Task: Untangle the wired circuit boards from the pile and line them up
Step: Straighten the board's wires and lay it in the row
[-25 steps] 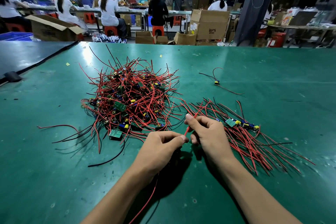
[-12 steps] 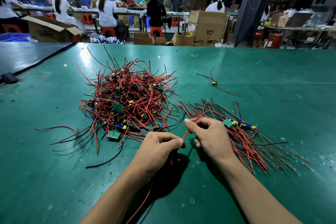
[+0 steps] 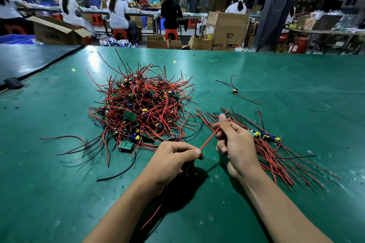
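A tangled pile of small green circuit boards with red and black wires (image 3: 141, 108) lies on the green table (image 3: 296, 89), left of centre. To its right, several boards lie side by side in a row (image 3: 265, 137), their wires fanned toward me. My left hand (image 3: 173, 159) is closed around one wired board, mostly hidden in the fist, its wires trailing below my wrist. My right hand (image 3: 235, 142) pinches that board's red wire (image 3: 209, 138), held taut between the two hands.
One lone wired board (image 3: 234, 90) lies farther back on the right. A loose green board (image 3: 125, 146) sits at the pile's near edge. A darker table (image 3: 29, 59) joins on the left. Beyond the far edge are cardboard boxes and seated workers.
My right hand has slid up along the red wire, away from the left hand, so more wire shows stretched between them. The piles have not moved.
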`<state>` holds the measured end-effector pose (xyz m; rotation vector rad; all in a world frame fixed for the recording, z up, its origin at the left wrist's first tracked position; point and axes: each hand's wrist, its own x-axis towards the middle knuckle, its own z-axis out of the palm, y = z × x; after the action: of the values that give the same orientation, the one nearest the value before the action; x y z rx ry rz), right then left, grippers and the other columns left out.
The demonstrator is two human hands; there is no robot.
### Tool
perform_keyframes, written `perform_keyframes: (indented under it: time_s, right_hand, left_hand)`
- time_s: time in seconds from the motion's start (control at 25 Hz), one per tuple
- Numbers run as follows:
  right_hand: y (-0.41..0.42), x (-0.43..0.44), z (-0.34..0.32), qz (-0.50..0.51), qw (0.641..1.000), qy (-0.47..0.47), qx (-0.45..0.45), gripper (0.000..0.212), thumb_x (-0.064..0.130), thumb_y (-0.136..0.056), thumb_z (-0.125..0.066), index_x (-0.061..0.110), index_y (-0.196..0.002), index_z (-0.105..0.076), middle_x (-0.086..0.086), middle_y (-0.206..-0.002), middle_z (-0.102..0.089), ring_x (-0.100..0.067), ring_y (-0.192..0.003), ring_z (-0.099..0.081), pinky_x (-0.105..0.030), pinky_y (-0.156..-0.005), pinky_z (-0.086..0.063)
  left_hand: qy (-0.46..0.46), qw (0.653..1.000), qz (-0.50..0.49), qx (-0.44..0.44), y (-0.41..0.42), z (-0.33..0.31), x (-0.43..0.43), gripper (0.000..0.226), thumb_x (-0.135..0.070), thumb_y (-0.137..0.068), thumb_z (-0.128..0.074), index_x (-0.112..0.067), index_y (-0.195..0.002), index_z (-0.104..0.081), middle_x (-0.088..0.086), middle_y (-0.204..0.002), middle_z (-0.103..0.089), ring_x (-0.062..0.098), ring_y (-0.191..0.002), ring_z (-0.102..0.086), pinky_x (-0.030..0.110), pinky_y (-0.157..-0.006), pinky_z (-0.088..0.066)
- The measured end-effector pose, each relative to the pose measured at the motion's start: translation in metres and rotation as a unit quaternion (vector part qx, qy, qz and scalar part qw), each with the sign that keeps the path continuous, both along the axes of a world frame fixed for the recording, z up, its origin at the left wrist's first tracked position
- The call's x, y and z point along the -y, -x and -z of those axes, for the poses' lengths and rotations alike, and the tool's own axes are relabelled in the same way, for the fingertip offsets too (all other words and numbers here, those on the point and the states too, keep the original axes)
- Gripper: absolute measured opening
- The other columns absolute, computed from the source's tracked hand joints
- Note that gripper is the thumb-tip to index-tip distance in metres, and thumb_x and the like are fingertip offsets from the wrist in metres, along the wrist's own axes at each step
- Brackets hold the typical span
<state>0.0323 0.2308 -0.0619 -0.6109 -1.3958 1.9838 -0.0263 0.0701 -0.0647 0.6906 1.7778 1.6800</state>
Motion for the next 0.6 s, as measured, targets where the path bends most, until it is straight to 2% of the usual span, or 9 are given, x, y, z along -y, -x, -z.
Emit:
perform_keyframes:
  time_s: [0.12,0.2,0.32,0.44,0.6]
  right_hand:
    - [-0.003,-0.006,-0.009,-0.062,0.988,0.137,0.026,0.039,0.029,-0.098,-0.059,0.009,-0.065,-0.054,0.003,-0.048,-0.037,-0.005,-0.026,-0.023,-0.015,-0.031,-0.019]
    - [-0.006,-0.008,-0.012,-0.086,0.982,0.168,0.032,0.037,0.026,-0.097,-0.059,0.010,-0.064,-0.051,0.005,-0.045,-0.037,-0.004,-0.024,-0.021,-0.014,-0.029,-0.018]
    - [-0.008,-0.008,-0.013,-0.094,0.984,0.148,0.034,0.035,0.028,-0.097,-0.060,0.009,-0.067,-0.053,0.005,-0.046,-0.039,-0.004,-0.025,-0.022,-0.015,-0.029,-0.018]
    - [-0.010,-0.008,-0.009,-0.106,0.988,0.107,0.046,0.037,0.043,-0.090,-0.065,0.007,-0.081,-0.066,0.005,-0.056,-0.045,-0.004,-0.030,-0.026,-0.016,-0.032,-0.021]
    - [-0.010,0.000,-0.003,-0.146,0.984,0.039,0.093,0.067,0.069,-0.068,-0.068,0.009,-0.098,-0.075,0.006,-0.064,-0.057,-0.008,-0.035,-0.033,-0.019,-0.038,-0.026]
  left_hand:
    - [0.005,1.000,0.021,-0.002,0.000,0.000,0.000,0.014,-0.021,-0.085,-0.071,-0.012,-0.075,-0.076,0.000,-0.053,-0.049,0.014,-0.047,-0.040,0.021,-0.047,-0.029]
    - [0.005,1.000,0.023,-0.003,-0.001,0.000,0.000,0.013,-0.019,-0.085,-0.071,-0.012,-0.075,-0.076,-0.001,-0.052,-0.049,0.012,-0.046,-0.040,0.020,-0.046,-0.029]
    - [0.008,1.000,0.016,0.003,-0.002,0.000,0.000,0.013,-0.018,-0.085,-0.071,-0.012,-0.075,-0.076,0.001,-0.051,-0.047,0.015,-0.047,-0.039,0.022,-0.046,-0.027]
    - [0.002,1.000,-0.013,0.016,-0.001,0.000,0.002,0.013,-0.018,-0.085,-0.072,-0.010,-0.076,-0.076,0.007,-0.054,-0.049,0.019,-0.049,-0.041,0.024,-0.048,-0.029]
    - [-0.046,0.991,-0.054,0.113,0.001,-0.006,0.002,0.008,-0.009,-0.085,-0.069,-0.007,-0.079,-0.074,0.015,-0.066,-0.067,0.022,-0.051,-0.059,0.022,-0.048,-0.045]
